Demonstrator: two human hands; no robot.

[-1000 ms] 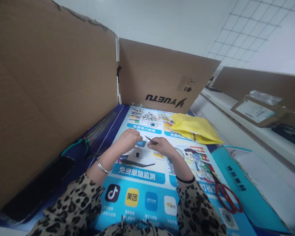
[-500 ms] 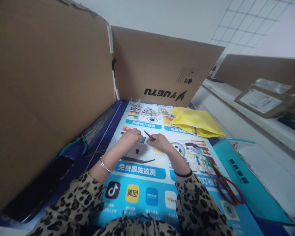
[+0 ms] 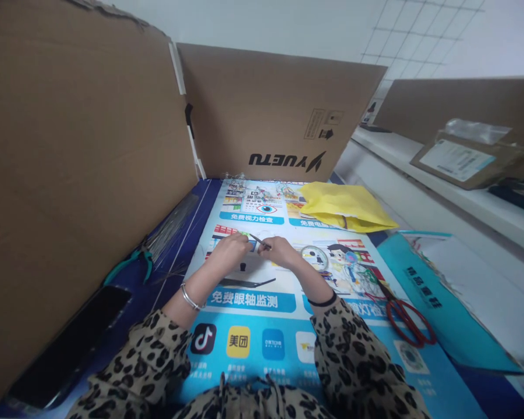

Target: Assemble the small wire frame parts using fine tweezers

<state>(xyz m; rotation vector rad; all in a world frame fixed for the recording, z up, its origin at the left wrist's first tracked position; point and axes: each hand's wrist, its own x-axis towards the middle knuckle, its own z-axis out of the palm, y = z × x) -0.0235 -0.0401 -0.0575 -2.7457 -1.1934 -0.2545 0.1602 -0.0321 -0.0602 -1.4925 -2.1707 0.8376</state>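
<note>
My right hand (image 3: 279, 252) is closed around a thin dark pointed tool (image 3: 259, 241), whose tip slants up and left toward my other hand. With its fingers pinched together, my left hand (image 3: 230, 254) sits close by on the left. Whatever lies between those left fingertips is too small to make out. Both hands are over the middle of a printed poster (image 3: 253, 273) on the table, their fingertips almost meeting.
Red-handled scissors (image 3: 408, 320) and a teal folder (image 3: 432, 291) lie right, below a yellow pouch (image 3: 344, 206). At left are teal-handled pliers (image 3: 146, 265), a bundle of thin wires (image 3: 172, 230) and a black phone-like slab (image 3: 72, 349). Cardboard panels (image 3: 279, 110) rise behind and left.
The hands have drawn slightly closer together, and the tool's tip now sits nearer the left fingertips. The whole view has shifted a little.
</note>
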